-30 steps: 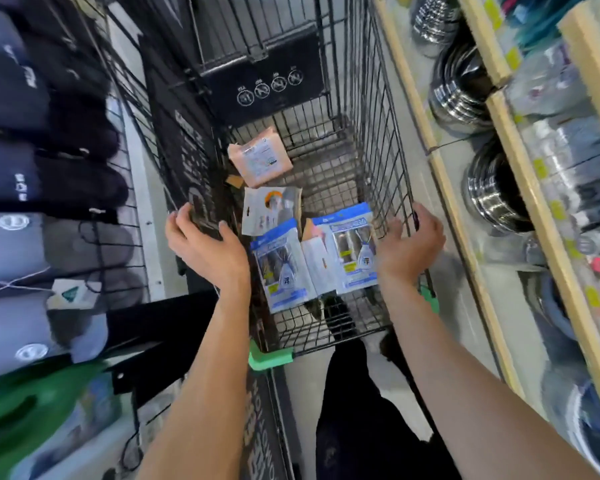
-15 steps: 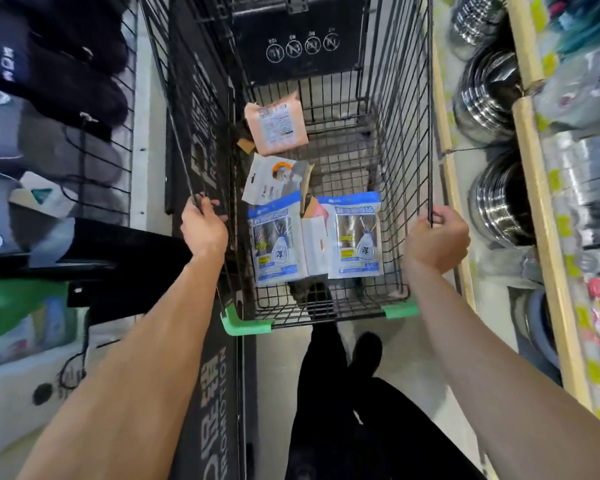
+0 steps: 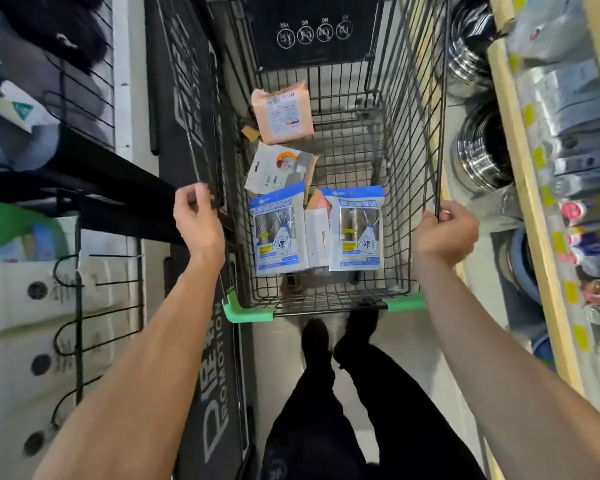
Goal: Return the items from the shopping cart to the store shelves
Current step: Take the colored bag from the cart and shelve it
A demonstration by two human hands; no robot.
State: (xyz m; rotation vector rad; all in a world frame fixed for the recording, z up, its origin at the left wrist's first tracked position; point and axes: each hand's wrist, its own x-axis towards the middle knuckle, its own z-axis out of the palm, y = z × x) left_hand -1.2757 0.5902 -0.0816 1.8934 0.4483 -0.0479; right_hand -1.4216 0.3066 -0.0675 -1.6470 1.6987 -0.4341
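Observation:
A black wire shopping cart (image 3: pixel 413 140) with green corner bumpers stands in front of me. On its floor lie two blue-and-white packs (image 3: pixel 279 233) (image 3: pixel 359 230) side by side, with a small white box (image 3: pixel 316 237) between them. Farther in lie a white pack with an orange circle (image 3: pixel 274 169) and a peach-coloured pack (image 3: pixel 283 112). My right hand (image 3: pixel 444 233) grips the cart's right top rim. My left hand (image 3: pixel 198 221) is at the left rim with its fingers loosely curled, just off the wire, holding nothing.
Wooden-edged shelves (image 3: pixel 530 188) on the right carry stacked steel pots (image 3: pixel 482 157) and wrapped goods. On the left a wire rack (image 3: pixel 84 84) holds dark and grey slippers, with white packages (image 3: pixel 32 306) on hooks below. My dark-trousered legs (image 3: pixel 326 393) stand behind the cart.
The view has shifted so the cart sits more centred. My left hand has loosened from the left rim and its fingers have opened slightly. My right hand keeps its hold on the right rim.

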